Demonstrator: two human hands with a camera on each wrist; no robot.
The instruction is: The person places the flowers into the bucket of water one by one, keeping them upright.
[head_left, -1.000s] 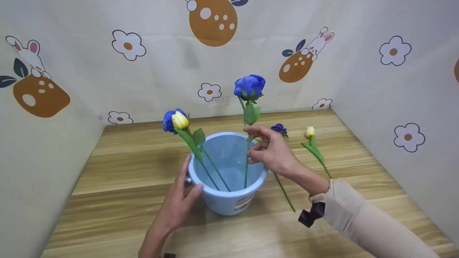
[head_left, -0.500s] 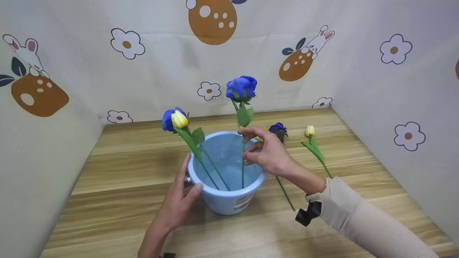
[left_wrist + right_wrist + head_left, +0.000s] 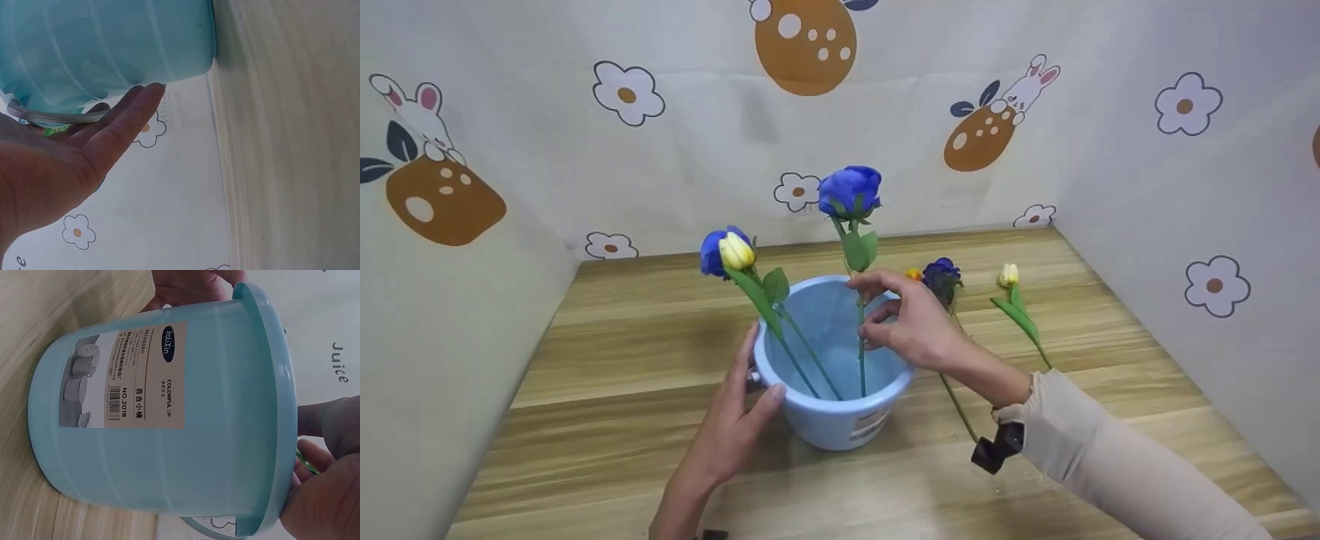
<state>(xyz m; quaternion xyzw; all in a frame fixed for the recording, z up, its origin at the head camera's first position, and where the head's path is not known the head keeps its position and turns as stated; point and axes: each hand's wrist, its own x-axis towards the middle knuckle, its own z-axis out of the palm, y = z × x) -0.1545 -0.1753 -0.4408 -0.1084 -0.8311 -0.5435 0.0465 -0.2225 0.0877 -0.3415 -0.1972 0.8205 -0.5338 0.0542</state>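
Observation:
A light blue bucket (image 3: 825,429) stands upright on the wooden table. My left hand (image 3: 733,424) steadies its left side, thumb at the rim. Straight fingers (image 3: 126,121) lie along the outside in the left wrist view, by the bucket handle (image 3: 56,116). With thumb and fingers, my right hand (image 3: 919,330) pinches the green stem of an artificial blue rose (image 3: 850,193). The bloom is above the rim and the stem's lower end is inside the bucket. A yellow tulip (image 3: 736,251) and another blue rose (image 3: 711,253), partly behind it, lean against the bucket's left rim.
Right of the bucket lie a dark blue rose (image 3: 942,277), a pale yellow tulip (image 3: 1009,276) and an orange-yellow bloom (image 3: 913,274), partly hidden by my right hand. Patterned cloth walls (image 3: 697,165) enclose the table (image 3: 615,352) at the back and sides.
My right hand has moved left with the blue rose, whose bloom is now lower and nearer the middle of the bucket. The left hand and bucket have stayed in place.

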